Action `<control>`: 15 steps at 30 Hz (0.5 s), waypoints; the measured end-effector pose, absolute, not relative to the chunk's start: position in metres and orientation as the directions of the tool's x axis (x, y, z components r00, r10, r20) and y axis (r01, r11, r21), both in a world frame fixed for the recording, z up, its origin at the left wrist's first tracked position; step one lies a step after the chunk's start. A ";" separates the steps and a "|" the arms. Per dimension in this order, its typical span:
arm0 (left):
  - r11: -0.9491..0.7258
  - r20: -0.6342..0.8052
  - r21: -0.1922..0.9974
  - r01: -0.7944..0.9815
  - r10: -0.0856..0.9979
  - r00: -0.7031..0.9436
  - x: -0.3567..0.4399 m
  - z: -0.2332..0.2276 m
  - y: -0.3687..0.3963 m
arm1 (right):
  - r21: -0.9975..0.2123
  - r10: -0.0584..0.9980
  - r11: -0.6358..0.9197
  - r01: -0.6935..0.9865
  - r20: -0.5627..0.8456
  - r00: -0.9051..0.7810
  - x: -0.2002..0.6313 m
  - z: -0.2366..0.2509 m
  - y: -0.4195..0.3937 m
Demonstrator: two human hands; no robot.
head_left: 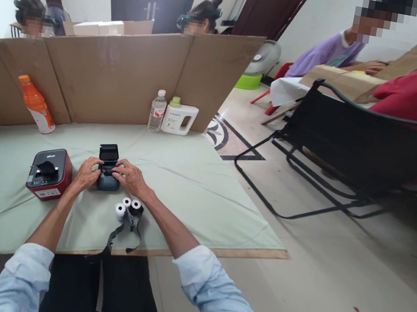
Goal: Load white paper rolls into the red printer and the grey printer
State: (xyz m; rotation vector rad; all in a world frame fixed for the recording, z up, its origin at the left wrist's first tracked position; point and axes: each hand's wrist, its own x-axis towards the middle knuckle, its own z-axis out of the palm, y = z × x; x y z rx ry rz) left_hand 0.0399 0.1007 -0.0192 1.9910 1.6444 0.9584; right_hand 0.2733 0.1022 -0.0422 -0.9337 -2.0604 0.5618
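Observation:
A small dark portable printer lies on the pale green cloth with its lid raised at the back. My left hand grips its left side, fingertips at the edge of the open compartment. On the other side, my right hand holds the right edge, with fingers reaching over the compartment. What sits inside is mostly hidden by my fingers. Just in front of my right forearm are several small white paper rolls beside a black strap. A red and black box-shaped device stands left of my left hand.
An orange bottle leans at the cardboard partition. A clear water bottle and a white jug stand at the back right. Beyond the table's right edge is a black folding chair. Other people sit behind the partition and at the right.

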 end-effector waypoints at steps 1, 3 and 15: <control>-0.307 0.273 0.641 0.704 0.948 0.165 0.037 -0.020 0.099 | -0.672 0.781 0.620 0.406 0.476 -0.404 0.272 -0.041 0.104; -0.379 0.286 0.585 0.717 0.924 0.255 0.034 -0.019 0.100 | -0.718 0.799 0.593 0.363 0.472 -0.373 0.268 -0.038 0.107; -0.379 0.374 0.458 0.804 0.903 0.213 0.077 0.016 0.108 | -0.957 0.936 0.289 -0.007 0.285 -0.207 0.274 -0.004 0.116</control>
